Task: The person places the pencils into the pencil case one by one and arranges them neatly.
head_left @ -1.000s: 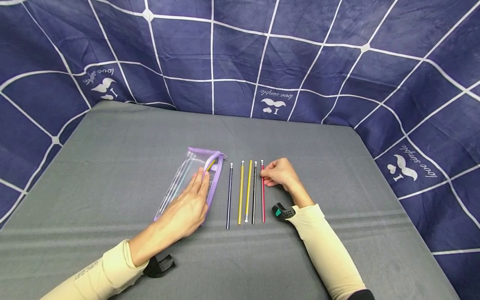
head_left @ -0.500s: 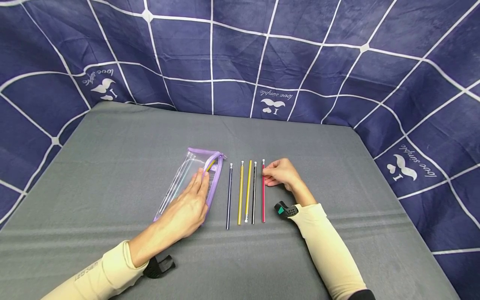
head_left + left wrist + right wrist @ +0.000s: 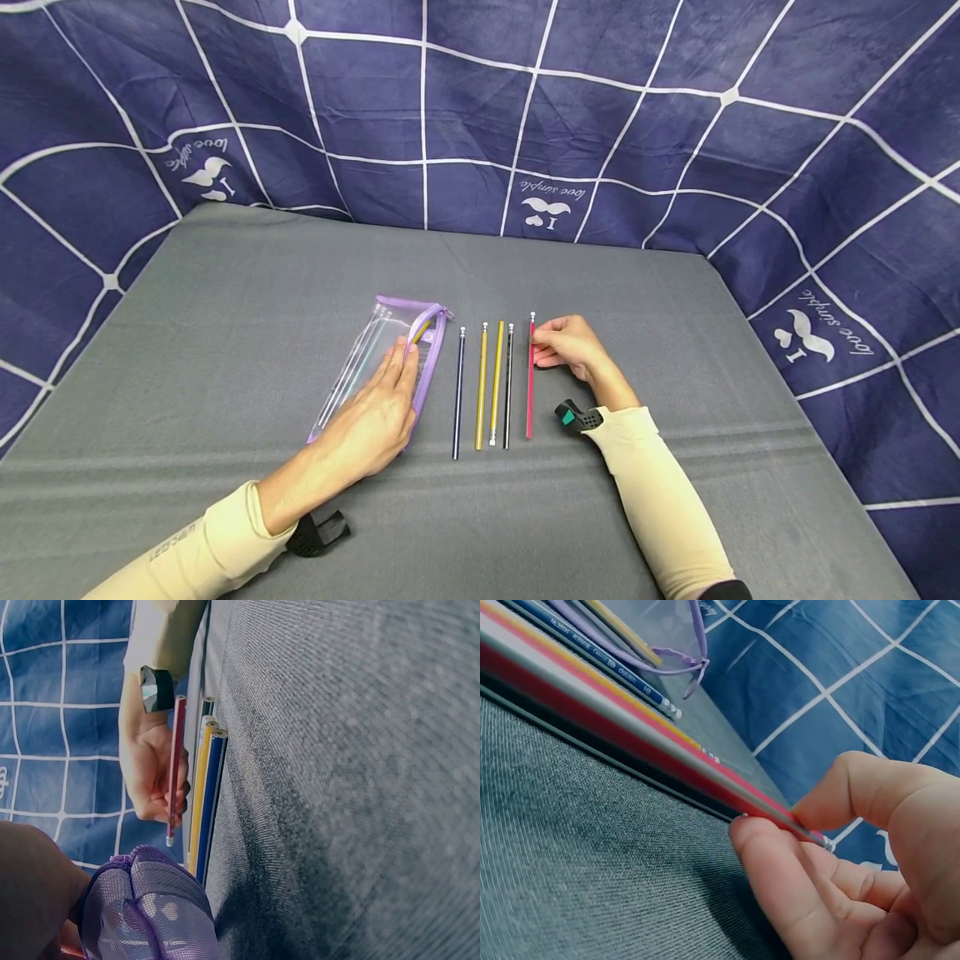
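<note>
My right hand (image 3: 567,343) is pinching the red pencil (image 3: 530,387), best carried level; my straight-fingered left hand (image 3: 372,410) is resting on the pouch (image 3: 429,375).

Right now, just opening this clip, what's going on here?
A person's right hand pinches a red pencil near its eraser end, holding it up off the gray cloth. The left hand rests on a purple-trimmed clear pouch, with a yellow pencil showing inside. Between pouch and right hand, a dark blue pencil, two yellow ones and a black one lie in a row.
</note>
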`<state>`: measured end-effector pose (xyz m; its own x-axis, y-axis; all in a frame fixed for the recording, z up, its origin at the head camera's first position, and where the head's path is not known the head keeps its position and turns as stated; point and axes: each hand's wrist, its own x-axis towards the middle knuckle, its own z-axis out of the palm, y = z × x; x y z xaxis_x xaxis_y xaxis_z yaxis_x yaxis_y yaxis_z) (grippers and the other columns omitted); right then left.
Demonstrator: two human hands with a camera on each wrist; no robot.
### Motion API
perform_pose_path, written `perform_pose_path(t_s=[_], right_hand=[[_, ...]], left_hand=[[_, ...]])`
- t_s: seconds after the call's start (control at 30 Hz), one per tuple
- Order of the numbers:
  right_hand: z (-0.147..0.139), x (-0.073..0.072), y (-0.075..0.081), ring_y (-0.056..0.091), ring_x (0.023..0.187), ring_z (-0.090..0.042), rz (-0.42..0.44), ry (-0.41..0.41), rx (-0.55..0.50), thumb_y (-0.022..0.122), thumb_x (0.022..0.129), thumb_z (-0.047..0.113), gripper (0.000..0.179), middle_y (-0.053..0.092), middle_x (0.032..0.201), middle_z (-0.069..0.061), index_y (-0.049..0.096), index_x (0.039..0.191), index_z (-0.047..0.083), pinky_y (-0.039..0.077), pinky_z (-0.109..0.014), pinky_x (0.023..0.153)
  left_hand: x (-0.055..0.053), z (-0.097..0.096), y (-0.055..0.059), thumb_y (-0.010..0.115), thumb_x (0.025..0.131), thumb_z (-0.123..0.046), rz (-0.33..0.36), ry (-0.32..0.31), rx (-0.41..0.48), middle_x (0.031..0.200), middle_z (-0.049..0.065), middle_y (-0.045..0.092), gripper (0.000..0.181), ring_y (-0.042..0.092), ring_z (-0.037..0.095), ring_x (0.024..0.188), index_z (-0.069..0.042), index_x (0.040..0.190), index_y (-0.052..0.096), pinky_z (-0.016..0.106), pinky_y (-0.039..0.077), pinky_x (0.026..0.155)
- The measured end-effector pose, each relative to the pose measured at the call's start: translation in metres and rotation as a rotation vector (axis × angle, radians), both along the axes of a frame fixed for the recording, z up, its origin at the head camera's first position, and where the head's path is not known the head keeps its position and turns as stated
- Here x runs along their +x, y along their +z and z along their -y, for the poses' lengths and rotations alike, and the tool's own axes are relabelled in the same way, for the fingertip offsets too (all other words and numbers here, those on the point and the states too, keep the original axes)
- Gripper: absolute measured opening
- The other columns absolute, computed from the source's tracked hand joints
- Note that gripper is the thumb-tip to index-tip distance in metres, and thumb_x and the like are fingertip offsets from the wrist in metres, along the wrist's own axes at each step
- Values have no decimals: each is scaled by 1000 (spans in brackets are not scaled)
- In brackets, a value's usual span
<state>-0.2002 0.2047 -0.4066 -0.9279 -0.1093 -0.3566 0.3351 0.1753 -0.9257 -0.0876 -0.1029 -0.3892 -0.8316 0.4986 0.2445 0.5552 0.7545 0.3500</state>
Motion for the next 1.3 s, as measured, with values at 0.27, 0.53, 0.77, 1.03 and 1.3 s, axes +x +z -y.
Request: perform_pose_path(t_s=[0.27, 0.53, 0.77, 1.03, 1.3], right_hand=[[1, 0, 2, 65, 52, -10, -17, -27, -63, 55, 88, -7, 5, 65, 63, -6, 59, 90, -8, 57, -23, 53], [5, 0, 3, 66, 53, -10, -47, -71, -141, 53, 84, -9, 7, 65, 63, -5, 57, 90, -6, 57, -22, 54], [9, 0, 3, 66, 53, -10, -63, -83, -177, 52, 84, -8, 7, 65, 63, -4, 57, 89, -6, 57, -22, 54], [16, 0, 3, 66, 54, -11, -68, -80, -200, 53, 85, -9, 7, 65, 65, -5, 57, 90, -6, 57, -22, 55], [23, -1, 2, 67, 55, -11, -73, -76, -223, 52, 85, -9, 9, 65, 65, -6, 59, 88, -5, 58, -22, 55]], left_hand=[[0, 0, 0, 64, 86, -1, 7, 4, 7, 148, 41, 28, 71, 34, 53, 135, 21, 143, 29, 55, 32, 111], [0, -1, 0, 64, 86, -1, 4, 5, 4, 148, 41, 27, 71, 34, 52, 135, 20, 144, 29, 55, 32, 111], [0, -1, 0, 63, 86, -1, 3, 5, 4, 148, 41, 28, 70, 34, 52, 135, 21, 143, 30, 55, 32, 111], [-1, -1, 0, 63, 86, -1, 7, 4, 6, 148, 41, 28, 70, 34, 52, 136, 21, 143, 29, 55, 32, 111], [-1, -1, -1, 63, 86, -1, -5, 0, 9, 148, 41, 29, 70, 34, 52, 136, 21, 143, 30, 55, 32, 111]])
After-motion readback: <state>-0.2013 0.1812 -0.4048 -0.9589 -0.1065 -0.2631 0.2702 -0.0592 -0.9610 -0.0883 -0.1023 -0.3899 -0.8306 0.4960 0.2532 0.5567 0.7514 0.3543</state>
